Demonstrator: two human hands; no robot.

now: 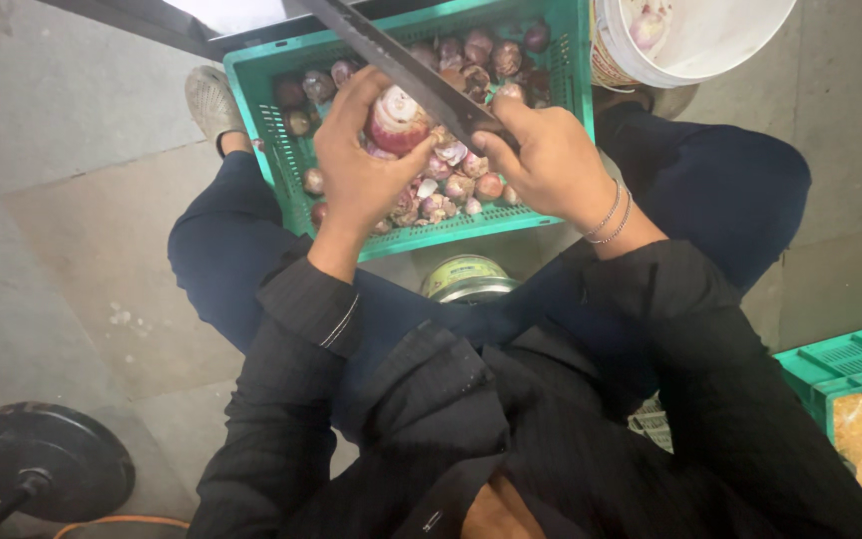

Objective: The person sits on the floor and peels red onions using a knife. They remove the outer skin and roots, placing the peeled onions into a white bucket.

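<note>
Purple-red and half peeled, an onion sits in the left hand, the fingers curled around its left side and the thumb pressed up against its lower right. That hand grips it firmly, raised just above a green plastic crate rather than resting in it. The right hand is closed around the handle of a long dark knife; its blade runs up and to the left from the fist, passing right along the top right edge of the onion (whether the edge is actually cutting in, I cannot tell). So the onion lies between the two hands, wrapped by the left one and just beside the knuckles of the right.

Two thin bangles circle the right wrist. Below the hands, the crate holds a heap of small onions and loose skins, with more dark onions toward its far end. A white bucket stands at the crate's upper right, with a peeled onion inside. A round tin shows between the person's knees, near the crate's closest wall. Another green crate is at the right edge, and a black round stand base is on the stone floor at lower left.
</note>
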